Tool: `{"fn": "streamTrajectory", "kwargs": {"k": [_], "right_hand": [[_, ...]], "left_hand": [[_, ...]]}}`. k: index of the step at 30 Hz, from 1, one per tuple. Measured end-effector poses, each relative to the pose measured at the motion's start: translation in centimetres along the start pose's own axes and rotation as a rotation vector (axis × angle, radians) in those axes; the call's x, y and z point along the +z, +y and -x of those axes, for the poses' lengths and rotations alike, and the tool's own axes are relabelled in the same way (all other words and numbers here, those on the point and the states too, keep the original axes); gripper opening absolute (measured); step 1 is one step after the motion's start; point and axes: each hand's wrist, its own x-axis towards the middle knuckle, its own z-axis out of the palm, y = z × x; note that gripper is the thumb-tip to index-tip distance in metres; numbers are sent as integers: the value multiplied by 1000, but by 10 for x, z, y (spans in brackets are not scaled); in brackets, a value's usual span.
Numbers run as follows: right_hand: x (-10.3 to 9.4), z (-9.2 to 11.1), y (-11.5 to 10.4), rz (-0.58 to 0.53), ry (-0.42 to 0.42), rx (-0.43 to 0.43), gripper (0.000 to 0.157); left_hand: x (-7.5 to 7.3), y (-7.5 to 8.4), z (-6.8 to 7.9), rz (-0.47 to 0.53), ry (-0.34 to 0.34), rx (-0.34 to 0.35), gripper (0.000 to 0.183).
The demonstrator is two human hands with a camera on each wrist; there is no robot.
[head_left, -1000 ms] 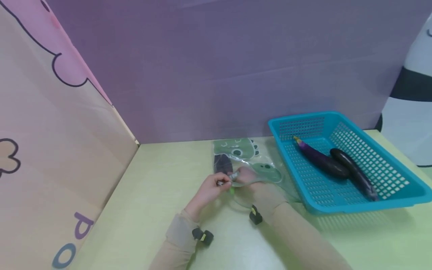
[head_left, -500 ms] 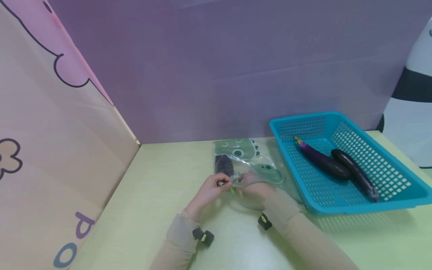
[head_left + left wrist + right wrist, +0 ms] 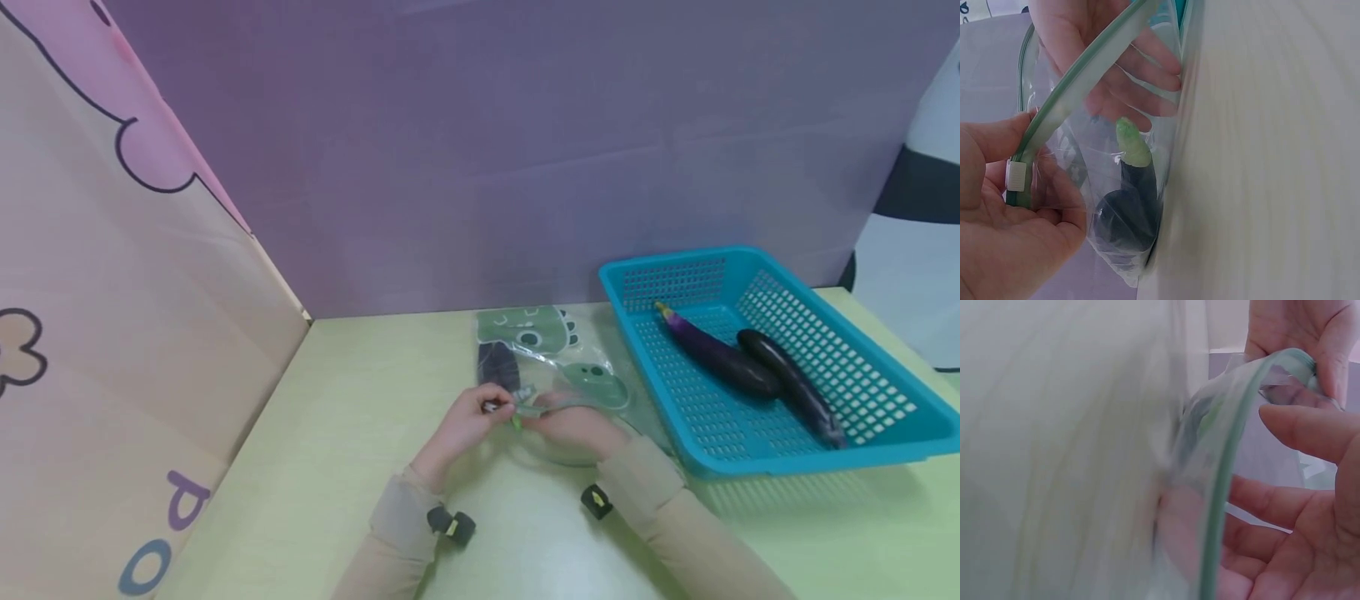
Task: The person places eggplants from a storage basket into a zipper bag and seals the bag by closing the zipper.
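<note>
A clear zip bag [image 3: 592,337] with green cartoon prints lies on the table, its mouth towards me. Inside it, an eggplant [image 3: 1138,178] shows a pale green stem end, with a dark rounded shape beside it. My left hand [image 3: 468,417] pinches the corner of the green-edged mouth, right at the white slider [image 3: 1016,176]. My right hand [image 3: 577,427] is in the bag's mouth, its fingers [image 3: 1147,69] loosely extended behind the clear film and apart from the eggplant. In the right wrist view the green zip strip [image 3: 1217,512] crosses over those fingers, with the thumb spread away from them.
To the right stands a blue perforated basket [image 3: 686,442], its left side close to the bag. Two dark eggplants lie in it, one purple at the stem end [image 3: 716,358]. A purple wall sheet [image 3: 450,167] rises behind the table, and a patterned panel [image 3: 135,333] borders the left.
My right hand and forearm have shifted slightly right and back towards me, the fingers drawing back in the bag's mouth. The left hand stays in place, pinching the corner.
</note>
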Motion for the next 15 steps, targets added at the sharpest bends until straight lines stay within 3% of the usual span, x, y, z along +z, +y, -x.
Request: {"fn": "streamTrajectory", "kwargs": {"k": [7,15], "right_hand": [[3,8,5,-67,-6,3,41],[5,17,3,70,2,21,44]], "left_hand": [[0,0,-2,-10,-9,-5,10],[0,-4,-2,-17,-13,-12,11]]}}
